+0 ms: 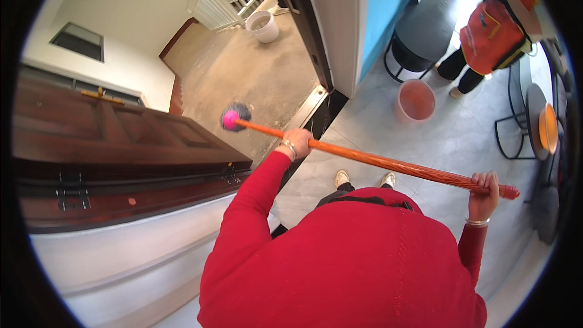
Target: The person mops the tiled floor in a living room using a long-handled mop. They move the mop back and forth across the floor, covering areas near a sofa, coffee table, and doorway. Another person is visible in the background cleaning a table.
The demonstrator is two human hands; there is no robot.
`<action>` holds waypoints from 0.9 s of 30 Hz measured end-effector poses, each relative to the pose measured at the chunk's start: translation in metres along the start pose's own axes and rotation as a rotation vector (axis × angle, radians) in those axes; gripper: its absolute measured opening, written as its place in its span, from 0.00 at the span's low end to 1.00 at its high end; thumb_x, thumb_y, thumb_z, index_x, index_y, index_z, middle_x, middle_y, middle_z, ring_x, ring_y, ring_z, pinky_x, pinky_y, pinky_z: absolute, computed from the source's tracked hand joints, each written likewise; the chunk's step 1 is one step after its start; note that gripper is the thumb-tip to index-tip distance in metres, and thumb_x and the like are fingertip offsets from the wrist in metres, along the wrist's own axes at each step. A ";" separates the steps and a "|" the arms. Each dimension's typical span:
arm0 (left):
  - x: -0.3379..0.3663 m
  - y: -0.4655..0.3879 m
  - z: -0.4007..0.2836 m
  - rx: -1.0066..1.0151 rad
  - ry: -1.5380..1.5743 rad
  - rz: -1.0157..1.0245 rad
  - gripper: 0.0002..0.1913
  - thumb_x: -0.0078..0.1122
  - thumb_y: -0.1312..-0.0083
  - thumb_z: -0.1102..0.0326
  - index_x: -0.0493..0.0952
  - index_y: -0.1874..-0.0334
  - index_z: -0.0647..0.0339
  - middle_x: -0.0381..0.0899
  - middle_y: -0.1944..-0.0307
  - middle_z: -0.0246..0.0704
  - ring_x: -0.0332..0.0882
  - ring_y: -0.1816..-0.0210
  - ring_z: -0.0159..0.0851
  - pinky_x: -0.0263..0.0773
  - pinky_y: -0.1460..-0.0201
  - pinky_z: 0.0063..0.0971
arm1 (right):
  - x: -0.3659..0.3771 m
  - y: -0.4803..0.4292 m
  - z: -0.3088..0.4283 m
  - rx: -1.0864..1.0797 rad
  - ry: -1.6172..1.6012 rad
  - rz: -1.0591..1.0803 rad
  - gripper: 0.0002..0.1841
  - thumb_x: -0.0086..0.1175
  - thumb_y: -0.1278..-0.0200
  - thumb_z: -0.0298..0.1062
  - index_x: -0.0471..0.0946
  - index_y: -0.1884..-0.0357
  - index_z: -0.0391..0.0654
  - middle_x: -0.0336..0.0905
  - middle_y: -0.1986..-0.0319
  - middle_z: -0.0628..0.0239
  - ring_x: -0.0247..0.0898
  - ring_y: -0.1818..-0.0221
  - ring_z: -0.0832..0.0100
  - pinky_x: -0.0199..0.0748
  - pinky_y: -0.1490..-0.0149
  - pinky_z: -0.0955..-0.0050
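A long orange-brown mop handle (pixel 382 160) runs across in front of me, slanting down from left to right. My left hand (pixel 298 140) is wrapped around it, nearer the head, with bracelets at the wrist. My right hand (pixel 485 191) grips the pole close to its red end cap (pixel 510 192). At the far left end, a grey mop head (pixel 241 111) with a bright pink hub (pixel 230 119) is out over the concrete beyond the doorway. Whether the mop head touches the ground I cannot tell.
A brown wooden door (pixel 136 141) stands at left by a metal threshold (pixel 309 105). Outside is a white bucket (pixel 263 27). Indoors are a pink bucket (pixel 415 101), a grey round-based table (pixel 423 23), a stool with an orange bowl (pixel 548 128), and a person in a red-orange vest (pixel 492 34).
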State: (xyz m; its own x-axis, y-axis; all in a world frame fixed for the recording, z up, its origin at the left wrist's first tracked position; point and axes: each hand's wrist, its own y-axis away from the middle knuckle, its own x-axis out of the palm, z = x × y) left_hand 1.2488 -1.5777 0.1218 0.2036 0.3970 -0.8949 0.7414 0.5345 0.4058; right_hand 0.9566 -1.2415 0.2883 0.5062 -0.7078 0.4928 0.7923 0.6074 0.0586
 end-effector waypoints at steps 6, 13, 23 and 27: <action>0.056 0.042 -0.053 0.075 0.149 0.111 0.06 0.55 0.55 0.60 0.77 0.80 0.52 0.76 0.79 0.37 0.76 0.72 0.45 0.72 0.68 0.36 | -0.012 -0.021 0.039 -0.134 0.084 0.115 0.12 0.41 0.42 0.33 0.56 0.82 0.47 0.53 0.86 0.72 0.52 0.83 0.79 0.58 0.74 0.81; 0.141 0.069 -0.109 -0.026 0.561 0.179 0.13 0.56 0.51 0.51 0.78 0.72 0.52 0.75 0.75 0.44 0.73 0.69 0.52 0.68 0.67 0.39 | 0.034 -0.107 0.050 -0.099 0.163 0.517 0.10 0.42 0.44 0.31 0.60 0.81 0.45 0.60 0.86 0.70 0.58 0.83 0.78 0.60 0.74 0.81; 0.178 0.168 -0.263 -0.626 0.737 -0.014 0.10 0.55 0.52 0.57 0.76 0.73 0.53 0.76 0.74 0.42 0.74 0.68 0.50 0.70 0.66 0.38 | 0.064 -0.158 0.020 0.232 0.208 1.027 0.11 0.44 0.42 0.31 0.59 0.80 0.45 0.59 0.84 0.70 0.58 0.80 0.77 0.60 0.70 0.79; 0.197 0.199 -0.313 -0.754 0.869 -0.262 0.08 0.56 0.54 0.60 0.76 0.75 0.56 0.75 0.77 0.42 0.73 0.70 0.50 0.69 0.67 0.37 | 0.095 -0.139 0.014 0.489 0.004 1.330 0.11 0.47 0.44 0.36 0.60 0.78 0.45 0.58 0.82 0.70 0.58 0.77 0.77 0.59 0.64 0.75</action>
State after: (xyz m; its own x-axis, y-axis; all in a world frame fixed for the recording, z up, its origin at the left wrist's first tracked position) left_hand 1.2360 -1.1600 0.0843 -0.6185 0.4285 -0.6587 0.0713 0.8654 0.4960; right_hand 0.8901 -1.3879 0.3396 0.7717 0.4820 0.4150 -0.4646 0.8728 -0.1497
